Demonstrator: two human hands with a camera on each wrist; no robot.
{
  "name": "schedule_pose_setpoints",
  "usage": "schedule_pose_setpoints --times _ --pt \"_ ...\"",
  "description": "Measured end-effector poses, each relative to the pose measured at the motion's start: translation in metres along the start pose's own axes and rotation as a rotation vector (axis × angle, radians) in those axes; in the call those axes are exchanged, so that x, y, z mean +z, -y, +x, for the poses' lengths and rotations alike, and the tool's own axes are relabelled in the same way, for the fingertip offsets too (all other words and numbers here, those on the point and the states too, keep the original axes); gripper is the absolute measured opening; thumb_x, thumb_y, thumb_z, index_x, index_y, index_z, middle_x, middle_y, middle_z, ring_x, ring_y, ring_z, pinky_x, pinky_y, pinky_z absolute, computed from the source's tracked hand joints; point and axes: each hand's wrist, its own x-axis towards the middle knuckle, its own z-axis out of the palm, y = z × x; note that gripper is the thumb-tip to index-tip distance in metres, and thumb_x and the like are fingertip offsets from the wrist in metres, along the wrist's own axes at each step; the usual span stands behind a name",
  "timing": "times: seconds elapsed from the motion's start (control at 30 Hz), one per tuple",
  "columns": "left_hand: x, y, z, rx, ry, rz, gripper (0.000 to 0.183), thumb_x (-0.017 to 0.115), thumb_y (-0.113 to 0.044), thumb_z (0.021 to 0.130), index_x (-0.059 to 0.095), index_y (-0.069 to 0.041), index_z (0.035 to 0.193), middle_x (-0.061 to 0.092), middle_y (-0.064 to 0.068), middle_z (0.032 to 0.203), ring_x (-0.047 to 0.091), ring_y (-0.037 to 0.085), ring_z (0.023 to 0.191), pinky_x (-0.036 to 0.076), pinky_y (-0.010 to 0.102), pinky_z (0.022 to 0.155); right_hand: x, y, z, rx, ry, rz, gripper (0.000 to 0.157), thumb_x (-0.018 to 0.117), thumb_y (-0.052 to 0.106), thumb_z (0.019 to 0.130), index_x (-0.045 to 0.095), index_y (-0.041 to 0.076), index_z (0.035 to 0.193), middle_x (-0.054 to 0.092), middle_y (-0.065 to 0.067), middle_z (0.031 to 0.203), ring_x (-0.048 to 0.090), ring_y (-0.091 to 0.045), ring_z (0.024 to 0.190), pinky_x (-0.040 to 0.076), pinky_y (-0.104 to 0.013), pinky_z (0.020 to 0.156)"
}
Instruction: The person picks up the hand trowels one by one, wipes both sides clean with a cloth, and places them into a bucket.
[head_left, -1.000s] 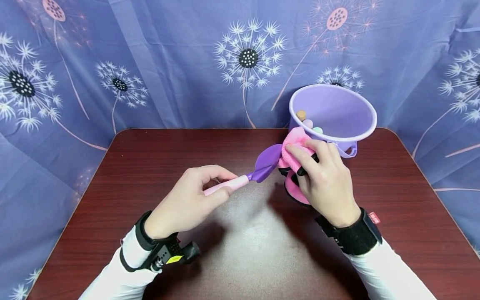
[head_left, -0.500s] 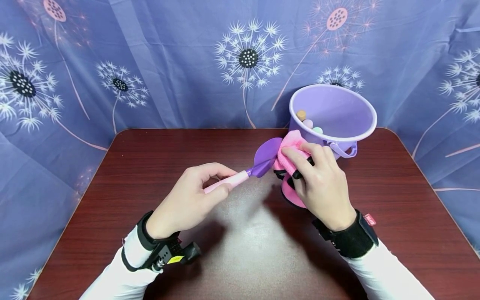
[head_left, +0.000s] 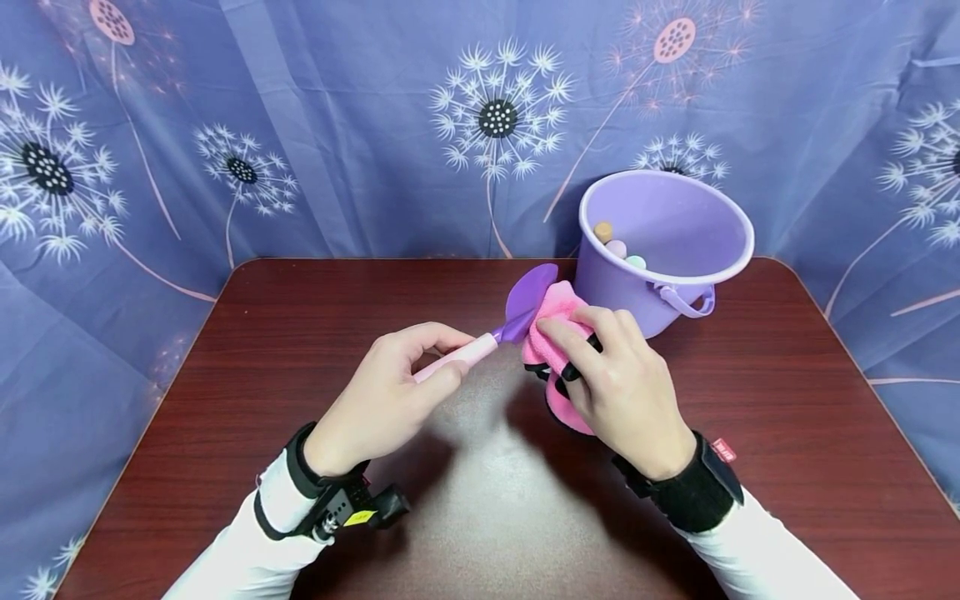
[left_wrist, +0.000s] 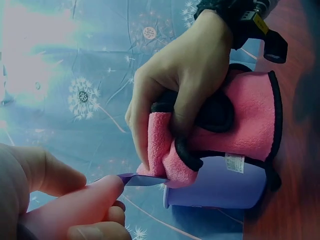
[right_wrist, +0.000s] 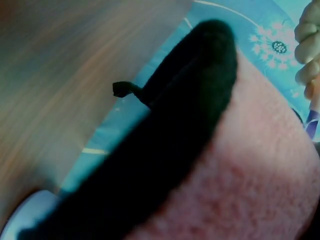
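My left hand (head_left: 378, 396) grips the pale pink handle of a toy shovel (head_left: 527, 296), its purple blade tilted up and away. My right hand (head_left: 618, 383) pinches a folded pink fleece cloth (head_left: 553, 333) with black edging against the blade's right side. In the left wrist view, the cloth (left_wrist: 252, 117) hangs in loops with a white label, and its folded end covers part of the blade (left_wrist: 142, 180). The right wrist view is mostly filled by the cloth (right_wrist: 250, 165), so the right fingers are hidden there.
A lilac bucket (head_left: 618, 296) stands at the back right, just beyond my right hand, its handle (head_left: 697, 304) hanging in front. Inside show a tan piece (head_left: 603, 232), a pale lilac piece and a mint one. A flowered curtain (head_left: 375, 125) closes off the table's (head_left: 337, 292) far edge.
My right hand and the cloth have moved left and nearer along the blade, uncovering more of the bucket. The shovel blade has tipped up slightly; the left hand has barely moved.
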Motion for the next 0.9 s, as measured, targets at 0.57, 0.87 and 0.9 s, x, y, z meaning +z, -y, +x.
schedule_pose_setpoints --times 0.57,0.87,0.9 --pt "0.0031 0.0018 0.0013 -0.013 -0.030 -0.009 0.022 0.066 -0.018 0.100 0.077 -0.019 0.119 0.071 -0.004 0.097 0.059 0.018 0.083 0.047 0.035 0.070 0.0026 0.0086 0.0000 -0.118 0.053 0.078 0.054 0.066 0.001 0.077 0.071 0.012 0.130 0.064 -0.016 0.123 0.052 -0.033 0.082 0.046 -0.040 0.057" --pt "0.0037 0.0026 0.0022 -0.018 -0.033 -0.028 0.022 0.066 -0.017 0.100 0.077 -0.020 0.118 0.073 -0.007 0.103 0.059 0.016 0.085 0.047 0.034 0.073 0.0040 0.0106 0.0003 -0.188 0.076 0.081 0.060 0.075 0.002 0.072 0.071 0.014 0.131 0.064 -0.013 0.121 0.052 -0.031 0.082 0.048 -0.038 0.061" --pt "0.0037 0.0024 0.0021 -0.015 -0.035 -0.028 0.021 0.067 -0.017 0.100 0.077 -0.020 0.118 0.073 -0.007 0.103 0.059 0.016 0.086 0.047 0.033 0.074 0.0043 0.0109 0.0003 -0.195 0.078 0.081 0.061 0.076 0.002 0.071 0.071 0.014 0.130 0.064 -0.012 0.120 0.053 -0.030 0.083 0.048 -0.038 0.061"
